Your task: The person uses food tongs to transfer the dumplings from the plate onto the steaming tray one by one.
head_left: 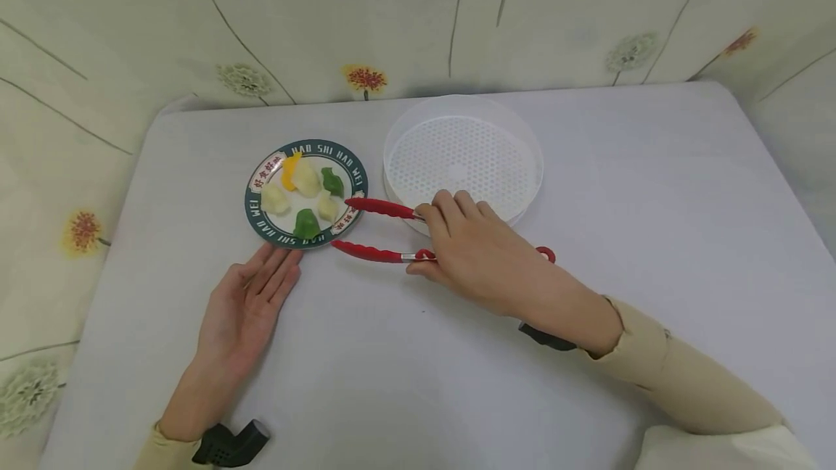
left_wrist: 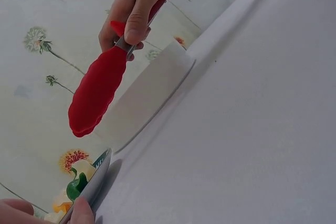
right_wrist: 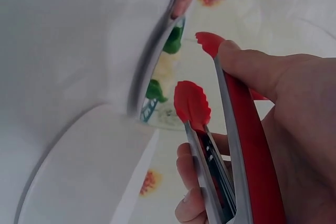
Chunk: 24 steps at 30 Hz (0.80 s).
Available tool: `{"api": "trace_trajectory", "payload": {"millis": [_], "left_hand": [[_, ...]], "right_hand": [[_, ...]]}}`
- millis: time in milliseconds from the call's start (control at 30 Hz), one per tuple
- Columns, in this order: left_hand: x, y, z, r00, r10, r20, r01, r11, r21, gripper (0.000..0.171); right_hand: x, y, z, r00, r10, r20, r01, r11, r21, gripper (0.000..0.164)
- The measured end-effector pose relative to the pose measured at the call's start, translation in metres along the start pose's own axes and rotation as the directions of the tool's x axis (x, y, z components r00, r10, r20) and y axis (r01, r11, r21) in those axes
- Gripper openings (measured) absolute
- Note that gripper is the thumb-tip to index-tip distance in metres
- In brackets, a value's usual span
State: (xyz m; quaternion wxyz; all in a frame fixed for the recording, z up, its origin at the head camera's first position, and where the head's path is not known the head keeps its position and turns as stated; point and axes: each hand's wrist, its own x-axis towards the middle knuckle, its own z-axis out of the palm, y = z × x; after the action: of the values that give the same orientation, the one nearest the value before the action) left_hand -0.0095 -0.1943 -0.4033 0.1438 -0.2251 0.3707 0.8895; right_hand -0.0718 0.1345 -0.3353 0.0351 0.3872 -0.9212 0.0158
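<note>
My left hand lies palm up with fairly straight fingers, its fingertips touching the near rim of a green-edged plate. Green pepper-like pieces, pale chunks and a yellow-orange piece lie scattered on that plate. In my right hand I grip a pair of tongs with red scalloped tips. The tips stand apart, near the plate's right edge, and nothing is between them. The right wrist view shows the metal arms of the tongs between my thumb and fingers.
Behind the right hand stands a round white basket with a perforated bottom, just right of the plate. A white cloth covers the table. A flowered curtain or wall covering rises along the table's back edge.
</note>
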Motion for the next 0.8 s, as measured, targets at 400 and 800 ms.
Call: {"api": "trace_trajectory", "payload": {"millis": [400,800], "left_hand": [[-0.001,-0.001,-0.001,1.000,0.018,0.002,-0.018,1.000,0.016,0.061],[0.001,-0.003,0.001,0.999,0.032,-0.013,-0.031,0.998,0.059,0.060]], "right_hand": [[0.032,-0.021,0.012,0.998,-0.035,0.057,0.036,0.999,-0.007,0.080],[0.054,-0.034,0.020,0.998,-0.039,0.044,0.042,0.996,-0.080,0.075]]}}
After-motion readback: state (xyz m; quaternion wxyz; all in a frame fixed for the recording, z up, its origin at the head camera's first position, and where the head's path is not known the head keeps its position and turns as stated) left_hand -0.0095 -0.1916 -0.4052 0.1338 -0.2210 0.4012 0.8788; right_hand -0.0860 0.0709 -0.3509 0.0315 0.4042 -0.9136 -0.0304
